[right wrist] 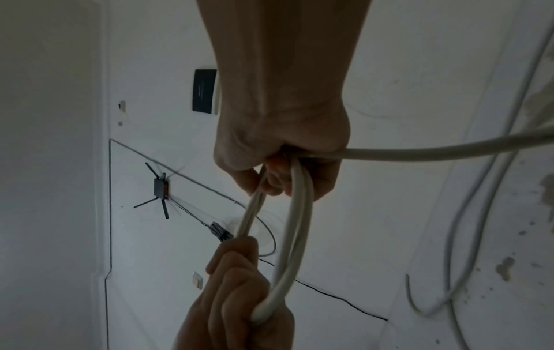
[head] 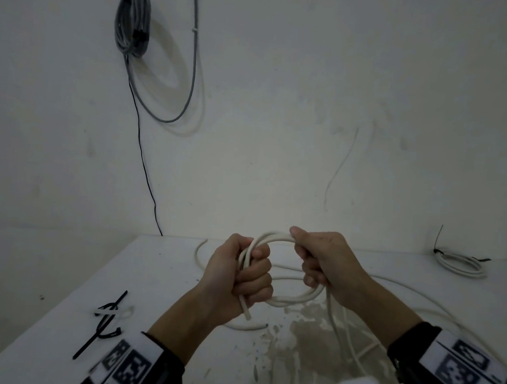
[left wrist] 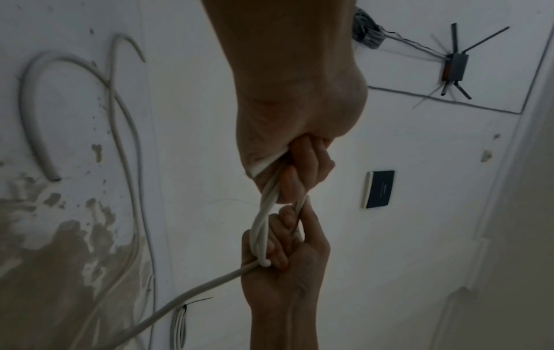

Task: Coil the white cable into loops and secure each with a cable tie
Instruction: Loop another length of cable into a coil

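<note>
Above the worktop (head: pixel 168 263), both hands grip one small coil of white cable (head: pixel 276 238).
The left hand (head: pixel 240 275) and right hand (head: pixel 324 261) curl tightly round opposite sides; their fingers hide the strands inside, and the slack runs out of frame.

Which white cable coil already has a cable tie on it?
The small coil lying at the table's far right; a black tie cinches it. The coil held in both hands has none.

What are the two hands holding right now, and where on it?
Both grip the coiled white cable. The left hand holds the coil's left side, with the cut end poking out below; the right hand holds its right side.
</note>
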### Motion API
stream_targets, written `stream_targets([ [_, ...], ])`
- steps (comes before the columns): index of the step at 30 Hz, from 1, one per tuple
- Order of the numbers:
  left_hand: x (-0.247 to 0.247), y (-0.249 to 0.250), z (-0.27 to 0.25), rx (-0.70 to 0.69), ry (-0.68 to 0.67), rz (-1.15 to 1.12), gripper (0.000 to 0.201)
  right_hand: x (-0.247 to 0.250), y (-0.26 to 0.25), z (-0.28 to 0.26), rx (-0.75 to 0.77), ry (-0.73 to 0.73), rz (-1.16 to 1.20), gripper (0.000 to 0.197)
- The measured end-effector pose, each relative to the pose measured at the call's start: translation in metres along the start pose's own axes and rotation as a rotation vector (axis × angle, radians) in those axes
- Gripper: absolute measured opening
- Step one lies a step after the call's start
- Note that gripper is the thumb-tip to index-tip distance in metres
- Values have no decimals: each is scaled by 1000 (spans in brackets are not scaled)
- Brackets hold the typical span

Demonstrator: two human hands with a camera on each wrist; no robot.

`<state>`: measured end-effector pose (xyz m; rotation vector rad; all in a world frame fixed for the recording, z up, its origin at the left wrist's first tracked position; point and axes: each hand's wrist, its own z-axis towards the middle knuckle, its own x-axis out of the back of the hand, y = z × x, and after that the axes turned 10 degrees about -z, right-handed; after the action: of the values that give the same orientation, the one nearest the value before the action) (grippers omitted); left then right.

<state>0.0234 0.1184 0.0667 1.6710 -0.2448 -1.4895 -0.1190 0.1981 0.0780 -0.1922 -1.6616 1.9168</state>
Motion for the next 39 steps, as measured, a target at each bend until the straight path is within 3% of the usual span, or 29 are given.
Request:
stream_targets([
  [4,-5,4,0,21,85,174,43,5,0,0,-83,-153,7,46],
  [8,-7,8,0,99,139,307,46,11,-5,-2,-72,-302,53,28],
  [13,-14,11,5,161,123,470,49,-4,-9,-8,52,-204,-211,53],
  [19,-16,13,4,78,-88,253,40,-7,-13,-7,53,0,42,50],
  [24,-19,5,4,55,-47,220,50,-7,-12,-5,35,91,120,51],
  [28,-18,4,11,-98,54,42,51,-10,-9,-2,4,12,70,47],
  [34,-8,30,12,-247,54,-199,58,-6,7,-15,30,-127,-46,31],
  [39,6,62,15,-312,-71,-314,58,5,34,-18,234,-150,-268,15],
])
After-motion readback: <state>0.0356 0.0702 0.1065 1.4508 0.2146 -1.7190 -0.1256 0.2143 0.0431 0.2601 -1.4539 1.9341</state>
